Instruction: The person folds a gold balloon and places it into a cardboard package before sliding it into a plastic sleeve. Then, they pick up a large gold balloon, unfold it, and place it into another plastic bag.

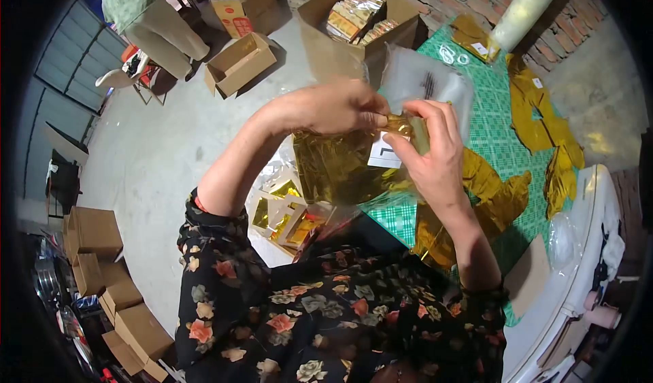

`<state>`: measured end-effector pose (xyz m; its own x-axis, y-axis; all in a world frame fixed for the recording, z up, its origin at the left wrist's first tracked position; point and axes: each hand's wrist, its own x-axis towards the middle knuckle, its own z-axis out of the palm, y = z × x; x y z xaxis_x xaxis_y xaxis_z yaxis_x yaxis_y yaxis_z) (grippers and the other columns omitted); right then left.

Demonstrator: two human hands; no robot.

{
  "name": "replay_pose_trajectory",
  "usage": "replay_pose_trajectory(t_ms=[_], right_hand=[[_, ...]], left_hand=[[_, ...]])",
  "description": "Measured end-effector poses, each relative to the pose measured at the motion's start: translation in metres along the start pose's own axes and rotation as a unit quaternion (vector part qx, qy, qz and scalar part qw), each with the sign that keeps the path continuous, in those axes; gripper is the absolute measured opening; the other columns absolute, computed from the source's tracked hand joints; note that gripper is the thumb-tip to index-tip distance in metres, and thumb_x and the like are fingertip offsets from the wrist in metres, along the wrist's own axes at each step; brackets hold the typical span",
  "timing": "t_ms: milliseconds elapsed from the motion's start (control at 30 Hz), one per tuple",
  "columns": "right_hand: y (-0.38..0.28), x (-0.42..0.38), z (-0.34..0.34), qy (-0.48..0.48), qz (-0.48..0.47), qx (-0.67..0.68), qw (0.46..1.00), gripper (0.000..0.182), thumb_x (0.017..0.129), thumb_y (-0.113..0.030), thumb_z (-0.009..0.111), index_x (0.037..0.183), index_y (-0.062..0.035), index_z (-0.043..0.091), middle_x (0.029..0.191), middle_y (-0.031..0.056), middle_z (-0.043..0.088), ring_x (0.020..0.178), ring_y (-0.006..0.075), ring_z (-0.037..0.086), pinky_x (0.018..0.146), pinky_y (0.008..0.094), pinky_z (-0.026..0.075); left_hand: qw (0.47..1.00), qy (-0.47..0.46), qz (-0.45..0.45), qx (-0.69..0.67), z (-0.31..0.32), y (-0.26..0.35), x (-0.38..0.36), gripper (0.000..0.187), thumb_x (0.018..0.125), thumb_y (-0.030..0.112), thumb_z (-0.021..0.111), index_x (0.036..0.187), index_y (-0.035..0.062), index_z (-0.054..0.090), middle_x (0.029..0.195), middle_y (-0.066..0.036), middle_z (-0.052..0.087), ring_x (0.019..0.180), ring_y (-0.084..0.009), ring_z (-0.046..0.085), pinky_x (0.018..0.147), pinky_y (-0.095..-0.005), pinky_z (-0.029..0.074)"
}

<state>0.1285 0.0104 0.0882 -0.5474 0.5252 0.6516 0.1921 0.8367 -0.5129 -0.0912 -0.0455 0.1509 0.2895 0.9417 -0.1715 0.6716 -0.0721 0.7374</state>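
Observation:
Both of my hands are raised in front of my chest on one shiny gold foil piece (330, 172), which hangs down below them. My left hand (340, 107) is closed, its thumb and fingers pinching the gathered top edge of the foil. Close beside it, my right hand (439, 148) grips the same edge, with its thumb by a white label (388, 150) bearing a large dark character. Clear plastic shows around the foil. Under my right forearm, more gold foil (493, 186) lies crumpled on the green checked tablecloth (405, 223).
A clear plastic bag (435, 84) and labelled gold foil pieces (534, 104) lie on the table. Beyond stands a carton (309, 43) of packets. An open box (241, 63) sits on the floor near another person (153, 22). Cartons (95, 233) are stacked at left.

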Motion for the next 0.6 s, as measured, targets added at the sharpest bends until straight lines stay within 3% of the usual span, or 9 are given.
replay_pose_trajectory(t_ms=[67,200,300,467,600], right_hand=[[0.008,-0.006,0.004,-0.007,0.024,0.012,1.000,0.045,0.082,-0.010,0.082,0.121,-0.0040,0.060,0.111,0.0135,0.059,0.102,0.0329,0.061,0.088,0.0435,0.049],[0.012,-0.008,0.008,0.010,0.044,0.021,0.999,0.041,0.083,-0.008,0.080,0.120,-0.0053,0.061,0.106,0.0131,0.061,0.097,0.0308,0.062,0.084,0.0419,0.050],[0.011,-0.003,0.008,0.012,0.023,0.006,1.000,0.034,0.084,-0.006,0.078,0.116,-0.0061,0.064,0.101,0.0116,0.062,0.093,0.0299,0.061,0.081,0.0416,0.050],[0.031,0.002,0.016,0.017,-0.024,-0.002,1.000,0.024,0.085,-0.004,0.076,0.108,-0.0050,0.068,0.096,0.0096,0.063,0.088,0.0286,0.061,0.076,0.0415,0.049],[0.034,0.004,0.014,0.010,-0.012,-0.004,1.000,0.026,0.086,-0.006,0.077,0.109,-0.0057,0.067,0.101,0.0101,0.063,0.095,0.0308,0.060,0.081,0.0435,0.048]], left_hand=[[0.998,-0.040,-0.024,-0.039,0.007,-0.013,0.011,0.036,0.106,0.031,0.059,0.120,-0.0018,0.068,0.096,-0.011,0.075,0.088,-0.0156,0.065,0.084,-0.0346,0.053],[0.994,-0.028,0.100,-0.021,0.014,-0.034,0.019,0.035,0.109,0.031,0.054,0.119,0.0003,0.067,0.095,-0.007,0.075,0.082,-0.0113,0.064,0.075,-0.0305,0.054],[0.989,-0.093,0.024,-0.117,0.007,-0.026,0.018,0.035,0.110,0.032,0.052,0.120,0.0019,0.068,0.097,-0.006,0.076,0.082,-0.0101,0.067,0.071,-0.0283,0.054],[0.985,-0.077,0.022,-0.155,0.012,-0.039,0.028,0.036,0.110,0.034,0.051,0.118,0.0026,0.066,0.099,-0.005,0.076,0.083,-0.0115,0.071,0.069,-0.0276,0.055],[0.985,-0.060,0.011,-0.163,0.010,-0.036,0.030,0.037,0.109,0.037,0.053,0.117,0.0031,0.065,0.099,-0.004,0.076,0.083,-0.0116,0.071,0.067,-0.0277,0.055]])
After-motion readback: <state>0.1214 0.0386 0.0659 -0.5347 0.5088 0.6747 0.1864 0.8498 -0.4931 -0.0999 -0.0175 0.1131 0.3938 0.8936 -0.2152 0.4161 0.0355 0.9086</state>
